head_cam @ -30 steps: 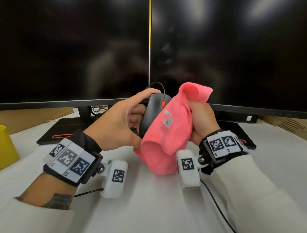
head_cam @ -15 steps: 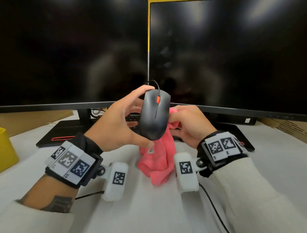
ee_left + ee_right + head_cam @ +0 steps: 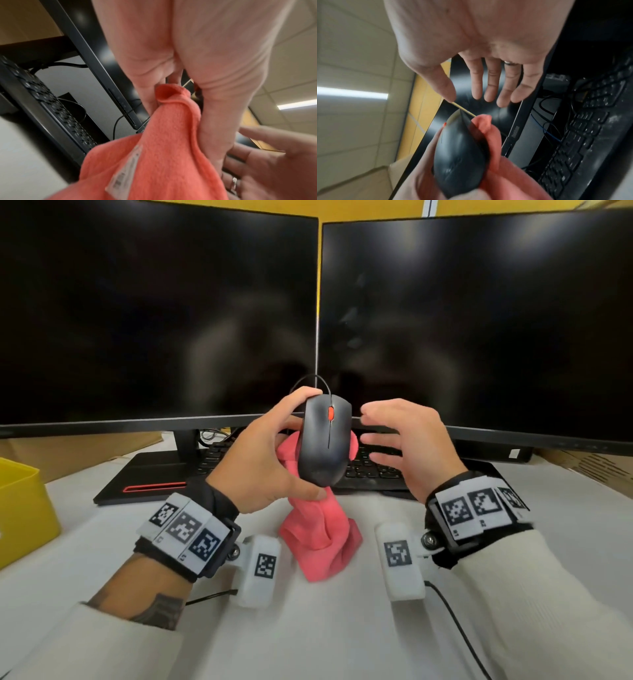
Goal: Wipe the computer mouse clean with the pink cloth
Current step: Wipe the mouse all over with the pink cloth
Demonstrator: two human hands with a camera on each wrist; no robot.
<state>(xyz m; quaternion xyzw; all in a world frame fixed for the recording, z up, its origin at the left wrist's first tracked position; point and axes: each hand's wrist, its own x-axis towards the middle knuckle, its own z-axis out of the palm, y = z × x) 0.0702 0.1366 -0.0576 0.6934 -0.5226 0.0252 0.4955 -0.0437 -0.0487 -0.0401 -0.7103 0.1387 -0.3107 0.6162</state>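
Gripping the computer mouse (image 3: 325, 441) and the pink cloth (image 3: 320, 537) behind it, the left hand (image 3: 260, 460) holds both above the surface (image 3: 325, 638), the cloth's tail draping down. The right hand (image 3: 409, 445) hovers beside them, fingers (image 3: 376, 440) spread, empty. Wiping looks largely done; setting things down remains. Half a second ago, the right hand still pinched the cloth.

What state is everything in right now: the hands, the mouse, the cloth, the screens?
Left hand: grips the mouse, cloth tucked behind it.
Right hand: open, fingers spread, holding nothing, apart from the mouse.
Mouse: lifted off the desk, upright, top uncovered, cord attached.
Cloth: bunched, hanging from behind the mouse down to the desk.
Monitors: both dark.
Keyboard: on the desk, untouched.
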